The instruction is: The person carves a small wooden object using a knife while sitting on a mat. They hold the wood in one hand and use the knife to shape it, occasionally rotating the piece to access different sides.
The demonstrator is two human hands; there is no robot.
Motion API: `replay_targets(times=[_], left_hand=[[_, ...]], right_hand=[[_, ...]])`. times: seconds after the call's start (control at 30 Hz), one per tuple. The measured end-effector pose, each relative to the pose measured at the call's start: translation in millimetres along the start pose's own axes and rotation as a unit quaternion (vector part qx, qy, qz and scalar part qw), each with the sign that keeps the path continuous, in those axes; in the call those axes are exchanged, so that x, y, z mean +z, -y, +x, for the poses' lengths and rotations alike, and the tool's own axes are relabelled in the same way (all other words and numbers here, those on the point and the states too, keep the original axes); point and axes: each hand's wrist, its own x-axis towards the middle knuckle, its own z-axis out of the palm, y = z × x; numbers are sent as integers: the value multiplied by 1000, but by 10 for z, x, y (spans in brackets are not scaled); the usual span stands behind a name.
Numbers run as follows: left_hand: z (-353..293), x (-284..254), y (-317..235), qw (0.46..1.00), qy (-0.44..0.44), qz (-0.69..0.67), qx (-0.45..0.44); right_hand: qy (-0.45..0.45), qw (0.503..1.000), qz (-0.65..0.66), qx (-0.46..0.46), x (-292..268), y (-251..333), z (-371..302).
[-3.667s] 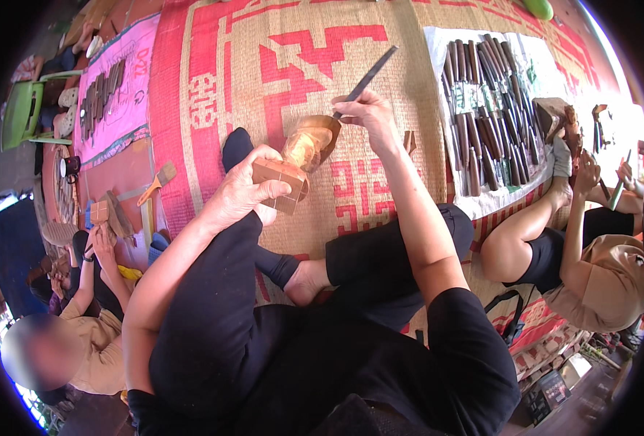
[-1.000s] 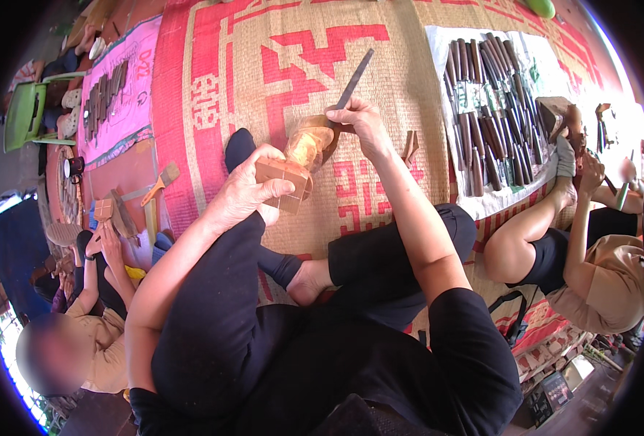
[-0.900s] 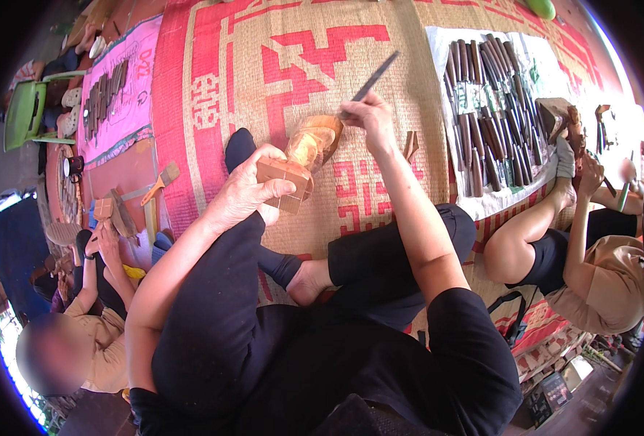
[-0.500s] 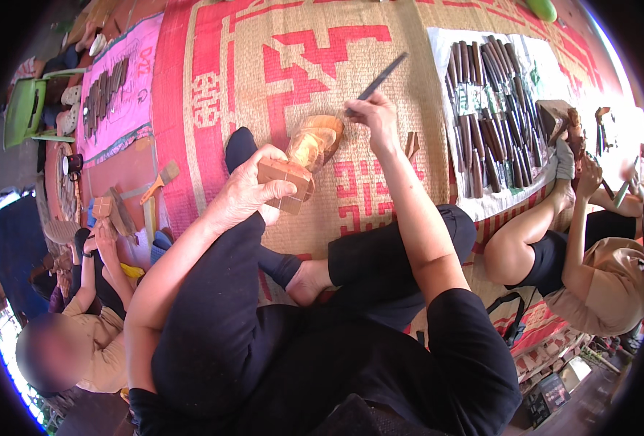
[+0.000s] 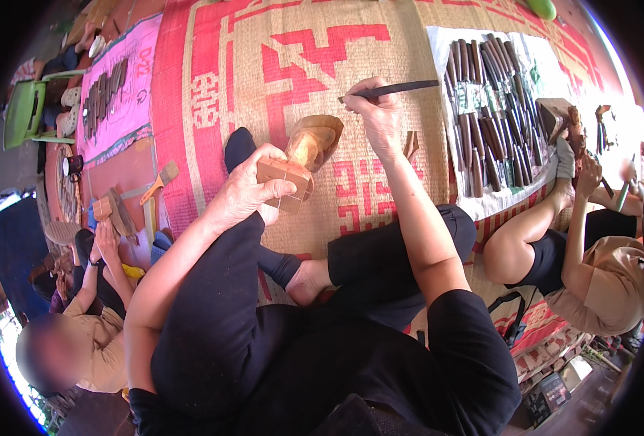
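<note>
Woven mat (image 5: 380,51) — white cloth (image 5: 482,200), chisels (image 5: 492,109).

A wooden carving (image 5: 304,156) is gripped by the left hand (image 5: 245,190) mid-mat (image 5: 264,65), a dark chisel (image 5: 394,89) pinched in the right hand (image 5: 376,116).

wood carving (image 5: 304,156) on woven mat (image 5: 264,87), chisels (image 5: 489,109) to its right
</note>
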Motion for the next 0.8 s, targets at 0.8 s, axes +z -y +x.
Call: replay_targets(times=[0.8], left_hand=[[-8,-10,27,1000,1,-20,3]], right_hand=[[151,967,-130,161,-116,75,54]])
